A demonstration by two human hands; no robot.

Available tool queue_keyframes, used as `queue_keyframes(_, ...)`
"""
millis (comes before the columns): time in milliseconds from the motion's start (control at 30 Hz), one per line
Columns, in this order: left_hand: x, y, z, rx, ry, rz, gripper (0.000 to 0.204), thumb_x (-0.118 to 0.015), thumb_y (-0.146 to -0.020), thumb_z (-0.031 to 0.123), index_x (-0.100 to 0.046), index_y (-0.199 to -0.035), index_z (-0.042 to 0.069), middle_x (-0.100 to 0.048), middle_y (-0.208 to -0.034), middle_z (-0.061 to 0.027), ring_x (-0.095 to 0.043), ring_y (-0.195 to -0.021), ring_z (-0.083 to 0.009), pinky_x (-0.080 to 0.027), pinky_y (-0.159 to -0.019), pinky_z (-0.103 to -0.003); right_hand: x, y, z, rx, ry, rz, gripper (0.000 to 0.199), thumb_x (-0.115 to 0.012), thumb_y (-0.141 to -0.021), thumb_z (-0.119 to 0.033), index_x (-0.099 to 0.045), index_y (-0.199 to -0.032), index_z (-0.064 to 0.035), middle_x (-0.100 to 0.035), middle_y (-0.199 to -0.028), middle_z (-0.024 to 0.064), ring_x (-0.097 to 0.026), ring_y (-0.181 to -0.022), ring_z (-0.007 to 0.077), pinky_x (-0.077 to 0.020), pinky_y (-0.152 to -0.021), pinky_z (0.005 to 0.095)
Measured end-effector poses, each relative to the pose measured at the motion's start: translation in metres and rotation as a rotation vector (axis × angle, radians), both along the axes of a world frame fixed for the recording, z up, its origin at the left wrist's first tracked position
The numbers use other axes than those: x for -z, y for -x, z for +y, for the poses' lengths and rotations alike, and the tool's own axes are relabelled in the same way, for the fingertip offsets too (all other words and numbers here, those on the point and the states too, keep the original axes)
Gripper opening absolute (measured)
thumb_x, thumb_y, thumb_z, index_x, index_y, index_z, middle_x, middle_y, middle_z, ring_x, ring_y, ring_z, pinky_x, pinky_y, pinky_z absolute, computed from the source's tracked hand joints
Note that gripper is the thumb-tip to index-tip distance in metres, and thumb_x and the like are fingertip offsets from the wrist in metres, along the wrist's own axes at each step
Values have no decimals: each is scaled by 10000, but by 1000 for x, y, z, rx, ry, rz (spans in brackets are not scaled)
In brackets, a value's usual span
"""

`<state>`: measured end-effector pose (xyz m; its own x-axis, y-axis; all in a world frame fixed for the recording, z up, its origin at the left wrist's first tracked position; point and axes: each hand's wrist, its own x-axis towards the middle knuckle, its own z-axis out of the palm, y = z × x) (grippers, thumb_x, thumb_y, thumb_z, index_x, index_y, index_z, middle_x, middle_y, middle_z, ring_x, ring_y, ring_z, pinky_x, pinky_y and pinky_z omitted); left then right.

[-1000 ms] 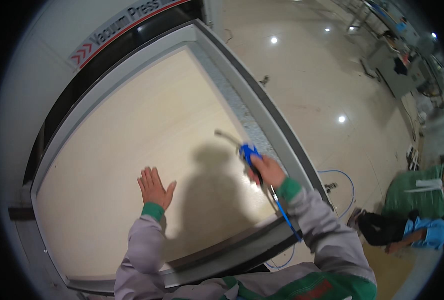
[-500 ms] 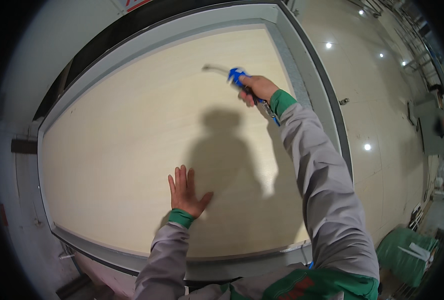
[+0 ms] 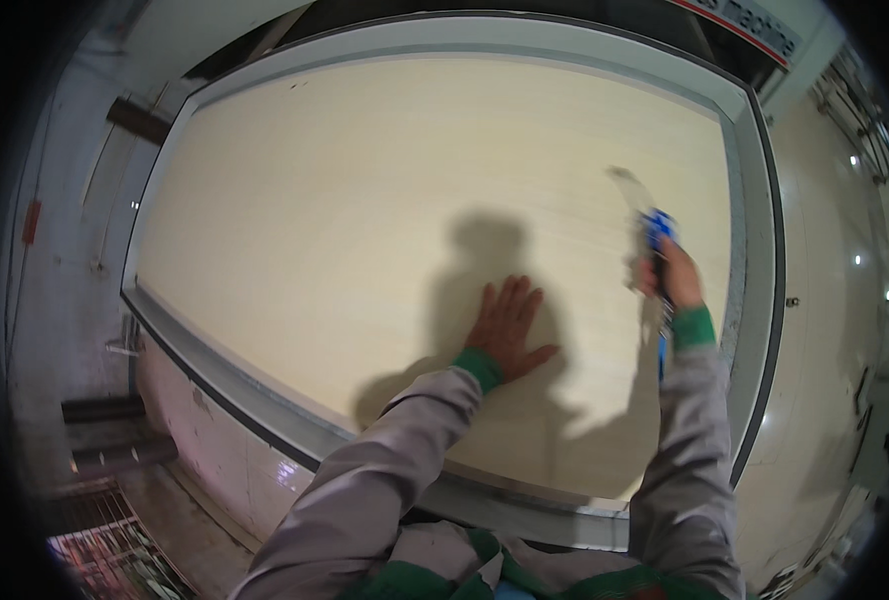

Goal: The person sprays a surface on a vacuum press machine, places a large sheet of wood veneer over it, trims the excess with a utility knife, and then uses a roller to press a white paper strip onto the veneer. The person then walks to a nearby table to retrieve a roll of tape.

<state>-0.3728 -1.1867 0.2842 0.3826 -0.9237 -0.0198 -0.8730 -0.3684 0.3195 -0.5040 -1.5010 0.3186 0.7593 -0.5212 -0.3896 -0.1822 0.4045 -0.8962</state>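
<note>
A large pale wood-look panel (image 3: 345, 220) lies flat inside a raised grey frame (image 3: 760, 300). My left hand (image 3: 508, 330) rests on the panel with its fingers outstretched and holds nothing. My right hand (image 3: 677, 278) grips a blue air blow gun (image 3: 657, 228) above the panel's right part. The gun's thin bent nozzle (image 3: 627, 180) points away from me and a little left, blurred by motion. From its lower end a blue hose (image 3: 662, 355) runs down beside my right forearm. My shadow falls across the middle of the panel.
A black edge strip lines the outer rim of the frame. Dark rollers (image 3: 105, 408) stick out at the lower left, above a metal grate (image 3: 115, 540). Shiny floor tiles (image 3: 815, 330) lie to the right, and a machine beam (image 3: 735, 25) crosses the far right.
The view has turned, so the panel sits differently in it. My left hand lies farther right on the panel. The blow gun has swung to point more away from me.
</note>
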Motion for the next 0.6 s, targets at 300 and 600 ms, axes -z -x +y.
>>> queue_keyframes(300,-1,-5,16,30,-57,39,907,-368,-998,671,-248,-1614,16,-154,-1703,-203,-80,-1586,-358,9,-1270,-563,-83,261,321,-134,-66,567,477,-515,-1038,-495,-625,-948,-40,-667,-715,100,-628,-550,209,-504,-535,341)
queue_keyframes(600,18,-91,256,436,220,174,866,-568,-967,595,-298,-1606,75,-222,-1667,-252,-146,-1563,-424,-114,-1267,-580,-109,135,612,41,-420,361,420,-531,-1065,-417,-590,-1058,-1,-675,-798,101,-655,-638,182,-538,-605,327)
